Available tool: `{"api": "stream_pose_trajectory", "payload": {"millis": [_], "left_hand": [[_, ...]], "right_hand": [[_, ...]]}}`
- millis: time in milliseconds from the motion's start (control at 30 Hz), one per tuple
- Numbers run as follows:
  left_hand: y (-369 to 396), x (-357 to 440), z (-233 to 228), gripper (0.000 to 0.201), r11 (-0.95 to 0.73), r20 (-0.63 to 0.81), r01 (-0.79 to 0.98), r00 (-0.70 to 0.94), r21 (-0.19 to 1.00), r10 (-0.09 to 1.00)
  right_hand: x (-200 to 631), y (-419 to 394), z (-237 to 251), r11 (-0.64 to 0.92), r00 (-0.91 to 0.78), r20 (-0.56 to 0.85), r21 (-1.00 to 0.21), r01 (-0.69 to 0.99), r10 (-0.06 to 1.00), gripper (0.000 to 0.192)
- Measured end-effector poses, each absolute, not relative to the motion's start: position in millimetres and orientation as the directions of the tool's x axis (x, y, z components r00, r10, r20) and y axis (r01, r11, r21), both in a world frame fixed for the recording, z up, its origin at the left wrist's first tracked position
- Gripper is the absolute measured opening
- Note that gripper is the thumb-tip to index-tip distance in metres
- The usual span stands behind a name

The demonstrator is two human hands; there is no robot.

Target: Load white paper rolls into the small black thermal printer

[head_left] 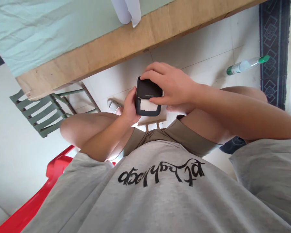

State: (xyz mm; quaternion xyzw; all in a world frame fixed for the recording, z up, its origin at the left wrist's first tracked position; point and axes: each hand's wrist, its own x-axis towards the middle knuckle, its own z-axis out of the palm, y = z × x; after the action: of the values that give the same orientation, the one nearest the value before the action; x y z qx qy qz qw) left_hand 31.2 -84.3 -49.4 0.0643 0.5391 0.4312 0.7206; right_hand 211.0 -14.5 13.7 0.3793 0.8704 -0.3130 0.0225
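A small black portable printer with a strip of white paper in its lower part is held over my lap. My left hand wraps the printer's left side, its thumb along the edge and the other fingers hidden beneath. From the right, my right hand spans the printer's dark cover. Its fingertips press the top edge, while the thumb touches near the upper edge of the paper. Both hands are closed on the device.
A wooden-edged table with a pale green cover lies ahead, bearing a white rolled item. On the floor at right lies a clear bottle with a green cap. A green slatted chair is at left, a red plastic chair nearer me.
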Motion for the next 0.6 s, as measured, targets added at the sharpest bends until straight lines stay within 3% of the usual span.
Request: {"api": "stream_pose_trajectory", "payload": {"millis": [133,267,367,467,600], "left_hand": [[-86.6,31.9,-53.8,0.033,0.607,-0.721,-0.557,0.021,0.566,0.692],[-89.1,28.9,-54.8,0.032,0.65,-0.73,-0.532,0.084,0.543,0.678],[-89.8,27.8,-53.5,0.032,0.617,-0.701,-0.561,0.088,0.552,0.707],[-89.2,29.4,-52.2,0.031,0.589,-0.675,-0.59,0.097,0.553,0.731],[-86.8,33.5,-52.6,0.028,0.626,-0.744,-0.585,0.056,0.516,0.666]], "right_hand": [[218.3,-8.2,31.6,0.537,-0.643,-0.182,-0.411,0.737,0.744,0.05],[216.9,-6.2,41.2,0.441,-0.485,-0.208,-0.226,0.869,0.849,0.06],[205.8,-13.0,39.2,0.487,-0.514,-0.305,-0.167,0.857,0.802,0.066],[193.5,-23.1,30.4,0.526,-0.546,-0.417,-0.173,0.832,0.726,0.059],[185.2,-27.8,19.7,0.541,-0.559,-0.49,-0.195,0.818,0.669,0.048]]}}
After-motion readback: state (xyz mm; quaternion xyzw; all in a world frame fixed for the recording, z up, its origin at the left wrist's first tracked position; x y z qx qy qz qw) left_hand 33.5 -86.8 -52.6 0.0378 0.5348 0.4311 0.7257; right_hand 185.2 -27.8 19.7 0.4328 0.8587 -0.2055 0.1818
